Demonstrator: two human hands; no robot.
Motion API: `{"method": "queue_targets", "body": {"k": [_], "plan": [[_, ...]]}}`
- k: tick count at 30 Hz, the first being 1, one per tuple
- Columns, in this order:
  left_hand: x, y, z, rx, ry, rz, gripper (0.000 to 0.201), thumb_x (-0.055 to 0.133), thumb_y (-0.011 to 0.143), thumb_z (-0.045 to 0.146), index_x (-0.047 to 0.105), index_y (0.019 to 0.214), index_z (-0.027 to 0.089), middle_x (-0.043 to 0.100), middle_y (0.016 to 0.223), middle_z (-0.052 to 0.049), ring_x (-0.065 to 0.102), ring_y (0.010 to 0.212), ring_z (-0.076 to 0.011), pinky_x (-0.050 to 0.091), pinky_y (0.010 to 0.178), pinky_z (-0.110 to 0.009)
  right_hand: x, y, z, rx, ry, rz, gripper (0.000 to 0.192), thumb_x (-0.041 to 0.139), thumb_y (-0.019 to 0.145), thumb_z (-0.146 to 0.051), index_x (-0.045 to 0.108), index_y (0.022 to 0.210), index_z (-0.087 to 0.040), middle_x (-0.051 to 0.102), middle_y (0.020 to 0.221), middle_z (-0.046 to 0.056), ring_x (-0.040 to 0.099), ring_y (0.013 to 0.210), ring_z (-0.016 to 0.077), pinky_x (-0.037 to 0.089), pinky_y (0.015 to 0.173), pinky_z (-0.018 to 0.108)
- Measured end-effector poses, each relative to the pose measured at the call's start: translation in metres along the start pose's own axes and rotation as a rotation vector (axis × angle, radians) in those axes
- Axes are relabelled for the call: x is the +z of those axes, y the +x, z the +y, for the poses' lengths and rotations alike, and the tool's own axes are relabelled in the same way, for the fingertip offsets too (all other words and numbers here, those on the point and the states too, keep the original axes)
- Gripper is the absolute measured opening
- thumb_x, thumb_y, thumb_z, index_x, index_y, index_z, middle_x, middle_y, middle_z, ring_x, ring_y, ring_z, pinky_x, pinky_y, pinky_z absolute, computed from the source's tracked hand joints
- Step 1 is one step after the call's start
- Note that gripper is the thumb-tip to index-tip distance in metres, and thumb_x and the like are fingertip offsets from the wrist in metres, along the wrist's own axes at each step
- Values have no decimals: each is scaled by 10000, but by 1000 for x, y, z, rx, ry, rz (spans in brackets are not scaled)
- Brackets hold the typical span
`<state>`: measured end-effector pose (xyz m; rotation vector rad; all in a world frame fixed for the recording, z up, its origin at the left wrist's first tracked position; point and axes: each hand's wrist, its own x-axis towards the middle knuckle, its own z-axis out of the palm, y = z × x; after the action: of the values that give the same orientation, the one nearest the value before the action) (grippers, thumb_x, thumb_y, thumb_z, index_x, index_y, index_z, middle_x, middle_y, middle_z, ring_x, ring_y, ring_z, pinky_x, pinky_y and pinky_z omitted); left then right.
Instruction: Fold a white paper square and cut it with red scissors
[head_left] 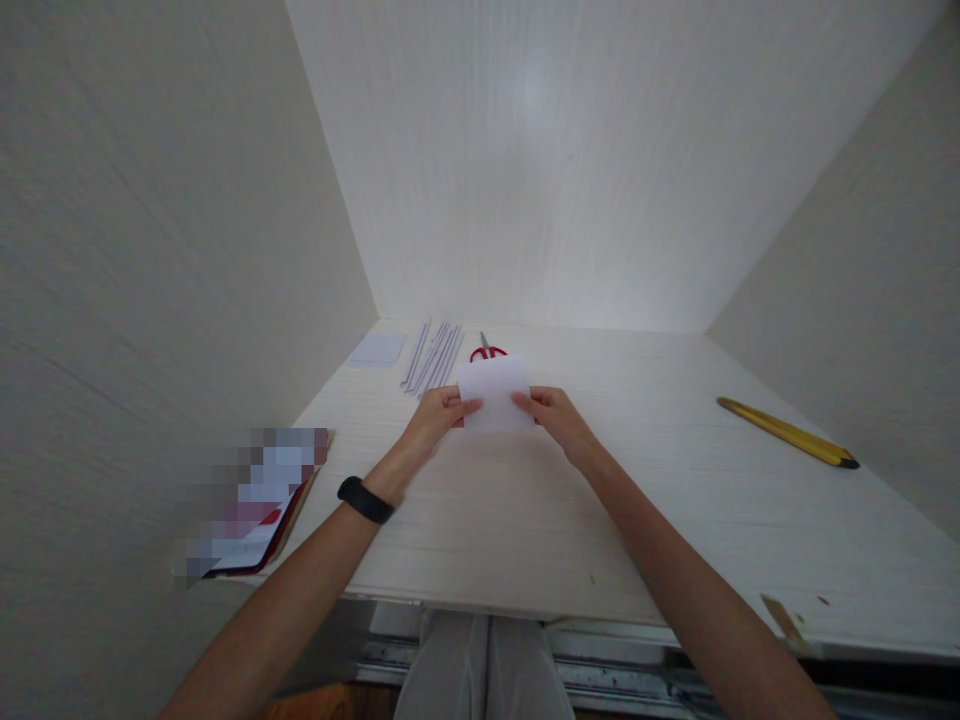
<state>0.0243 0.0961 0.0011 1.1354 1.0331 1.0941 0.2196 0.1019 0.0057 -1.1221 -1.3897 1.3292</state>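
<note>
Between my two hands is a small white sheet of paper (496,390), held up a little over the table. My left hand (442,412) pinches its left edge, thumb on the near face. At the right edge, my right hand (551,408) grips it in the same way. Just behind the sheet lie red-handled scissors (487,348), blades pointing away and partly hidden by the paper. Left of them, several thin folded paper strips (435,355) lie side by side. A flat white paper piece (379,350) rests farther left.
The white table (495,540) stands between side walls, with a back wall (540,200) behind it. A yellow pencil-like object (787,433) lies at the right. Books or papers (281,500), partly blurred, lie at the left edge. An open drawer rail (615,680) shows below the front edge.
</note>
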Motion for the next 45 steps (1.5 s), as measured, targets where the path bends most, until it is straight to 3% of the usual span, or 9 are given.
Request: {"method": "queue_targets", "body": {"k": [6,12,19,26,32,38,45], "plan": [[-1,0,7,21,3,1,415,821,581,384,715,899,139,745,876,-83,684,794,-195,520,767,-325,-5,-2,-3,-57,64,36,334,709,645,-487,707,716,-161,689,709,38,625,673,161,511,694,317],[-4,2,8,54,-23,12,393,805,596,419,712,878,162,741,826,-53,674,711,-175,514,729,-312,-5,0,-2,-29,64,22,282,729,618,-435,699,655,-157,684,673,37,623,634,149,530,688,323],[-2,3,5,-1,-10,-17,364,794,615,420,724,859,158,736,825,-58,673,724,-171,513,731,-293,-7,0,0,-49,-23,-38,341,732,638,-443,741,830,-161,732,769,55,662,709,182,527,670,314],[-3,0,12,-55,-60,-65,250,767,664,275,733,864,129,734,923,-89,671,809,-173,554,777,-298,-8,5,5,-101,-42,73,356,685,665,-479,727,807,-155,713,764,59,640,703,190,519,687,337],[-2,-1,12,-54,-33,-88,215,744,684,246,747,859,121,727,975,-95,666,864,-183,556,845,-324,-11,4,3,-217,-46,122,362,605,758,-461,706,947,-170,684,796,38,614,740,172,505,704,307],[-1,-1,11,-58,-48,-84,220,760,674,255,747,853,127,728,964,-92,678,838,-180,563,854,-333,-8,-1,-1,-319,-85,174,374,545,821,-429,681,1076,-192,711,969,66,634,838,184,508,754,305],[0,-2,12,-65,-102,-90,195,748,690,223,747,857,123,727,955,-86,681,826,-163,559,883,-321,-7,-4,4,-447,-303,228,412,482,893,-411,628,1223,-212,665,1214,62,626,1081,231,506,905,357]]}}
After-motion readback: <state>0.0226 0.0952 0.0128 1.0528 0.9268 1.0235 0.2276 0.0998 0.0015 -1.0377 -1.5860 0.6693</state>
